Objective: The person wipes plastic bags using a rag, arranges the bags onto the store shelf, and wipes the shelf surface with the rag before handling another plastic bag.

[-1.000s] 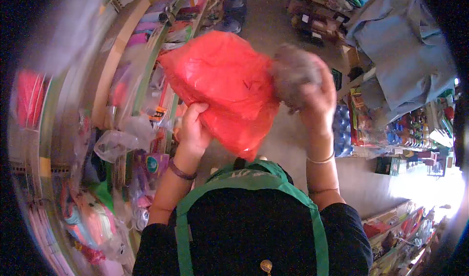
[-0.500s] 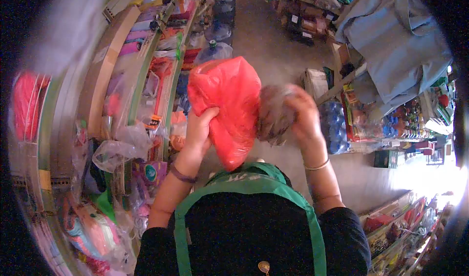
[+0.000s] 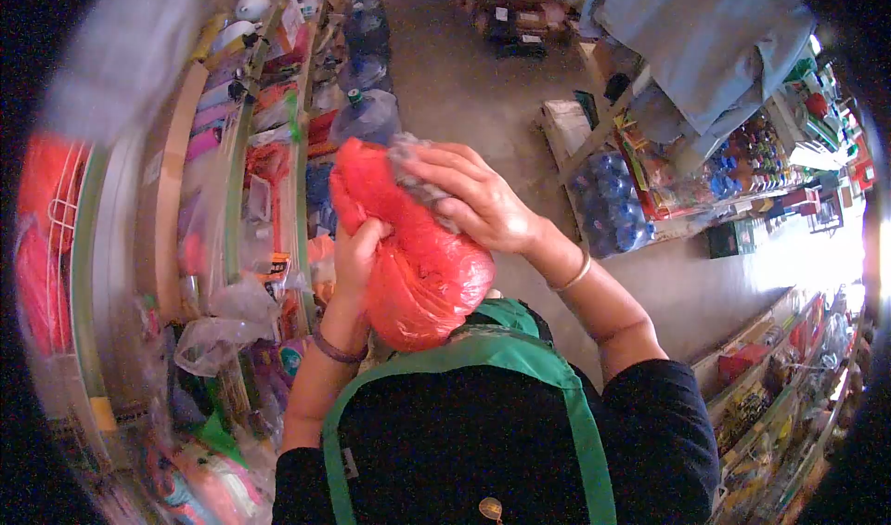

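Red plastic fills the middle of the frame, but start at the far left: shop shelves (image 3: 232,154) curve down that edge, crammed with packets, and a clear plastic bag (image 3: 218,325) sags off them at lower left. Moving in, the left hand (image 3: 357,260) comes up from below, fingers curled tight into the side of the red bag (image 3: 418,265), pinching a fold of the film. Centre frame, the bag is bulging and held at chest height above the green apron straps (image 3: 464,358). At its top sits a greyish crinkled bundle (image 3: 413,172), half in the mouth as far as I can tell. Right of that, the right hand (image 3: 478,200) lies over the bundle, fingers spread and pressing down. Best handling, I'd judge: keep the left grip firm, push slowly, don't split the thin film. Water bottles (image 3: 613,205) stand on the floor further right.
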Tool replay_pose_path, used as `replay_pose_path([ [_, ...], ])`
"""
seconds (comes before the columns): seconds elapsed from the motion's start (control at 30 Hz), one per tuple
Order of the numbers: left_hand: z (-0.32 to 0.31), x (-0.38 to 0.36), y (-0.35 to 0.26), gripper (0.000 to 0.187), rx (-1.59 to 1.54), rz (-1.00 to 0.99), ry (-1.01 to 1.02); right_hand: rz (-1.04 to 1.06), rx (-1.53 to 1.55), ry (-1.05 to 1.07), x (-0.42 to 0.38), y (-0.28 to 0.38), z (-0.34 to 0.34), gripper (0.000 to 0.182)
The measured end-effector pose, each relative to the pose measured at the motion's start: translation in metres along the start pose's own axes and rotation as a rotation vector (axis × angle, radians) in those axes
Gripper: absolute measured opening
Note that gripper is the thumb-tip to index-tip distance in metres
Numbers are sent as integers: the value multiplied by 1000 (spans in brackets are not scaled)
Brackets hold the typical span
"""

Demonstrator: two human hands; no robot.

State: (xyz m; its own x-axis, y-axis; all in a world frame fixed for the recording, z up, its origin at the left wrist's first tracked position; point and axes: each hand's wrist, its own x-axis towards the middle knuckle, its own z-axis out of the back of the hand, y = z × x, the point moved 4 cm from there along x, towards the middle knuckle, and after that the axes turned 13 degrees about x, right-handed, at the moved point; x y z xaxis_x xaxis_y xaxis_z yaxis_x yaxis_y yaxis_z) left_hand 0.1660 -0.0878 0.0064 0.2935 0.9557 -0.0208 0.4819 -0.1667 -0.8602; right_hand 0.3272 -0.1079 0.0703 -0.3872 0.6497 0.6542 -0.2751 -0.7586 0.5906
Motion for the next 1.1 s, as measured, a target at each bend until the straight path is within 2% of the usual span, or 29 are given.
replay_pose_path([
  [0.03,0,0,-8,50,65,-3,-2,-20,74,-43,-11,-10,0,41],
  [0.1,5,0,-25,46,195,-3,-15,-245,324,-89,-50,-27,-21,40],
  [0.13,14,4,-22,42,-19,3,-29,-362,358,46,-75,-33,-39,36],
  [0.17,15,3,-28,42,-1,-5,-68,-477,389,180,-96,-39,-51,32],
  [0.23,15,3,-41,41,32,-26,-141,-914,348,-93,-121,-63,-33,27],
  [0.27,23,5,-43,44,202,-77,-159,-987,218,-148,-122,-78,2,31],
  [0.33,15,0,-51,46,367,-126,-194,-860,605,-652,-105,-72,47,37],
  [0.37,9,-1,-53,47,449,-153,-204,-561,1099,-1074,-93,-53,63,40],
  [0.4,6,0,-46,50,352,-138,-215,-438,814,-919,-71,-30,75,41],
  [0.5,-21,2,-40,54,395,-226,-74,-103,-21,-419,6,44,71,46],
  [0.53,-23,4,-35,54,493,-306,64,0,-289,-237,25,61,59,49],
  [0.6,-30,11,-32,56,595,-367,89,63,-435,-85,44,59,31,52],
  [0.67,-26,13,-30,56,555,-344,91,30,-248,-89,44,43,23,53],
  [0.73,-9,11,-29,53,374,-226,69,109,-221,-86,34,38,21,51],
  [0.8,-10,-1,-37,55,684,-319,67,156,-216,-89,12,17,16,51],
  [0.83,-4,-1,-37,53,634,-378,35,150,-172,-123,3,9,16,49],
  [0.87,2,-1,-36,52,587,-437,5,44,-176,-82,-7,1,17,46],
  [0.9,9,-1,-35,51,542,-498,-23,-139,-27,-78,-25,-15,14,43],
  [0.93,9,-4,-43,44,545,-517,-90,-291,-40,-10,-43,-38,14,38],
  [0.97,12,-6,-50,38,552,-537,-151,-384,-43,-16,-50,-46,20,41],
  [1.0,15,-6,-52,35,515,-528,-122,-410,4,-125,-53,-51,32,33],
  [1.03,15,-4,-53,34,535,-538,-115,-556,195,-335,-57,-57,46,29],
  [1.07,14,-4,-53,33,555,-543,-106,-484,410,-470,-46,-36,63,27],
  [1.1,13,-3,-53,32,576,-547,-89,-356,481,-574,-38,-21,73,25],
])
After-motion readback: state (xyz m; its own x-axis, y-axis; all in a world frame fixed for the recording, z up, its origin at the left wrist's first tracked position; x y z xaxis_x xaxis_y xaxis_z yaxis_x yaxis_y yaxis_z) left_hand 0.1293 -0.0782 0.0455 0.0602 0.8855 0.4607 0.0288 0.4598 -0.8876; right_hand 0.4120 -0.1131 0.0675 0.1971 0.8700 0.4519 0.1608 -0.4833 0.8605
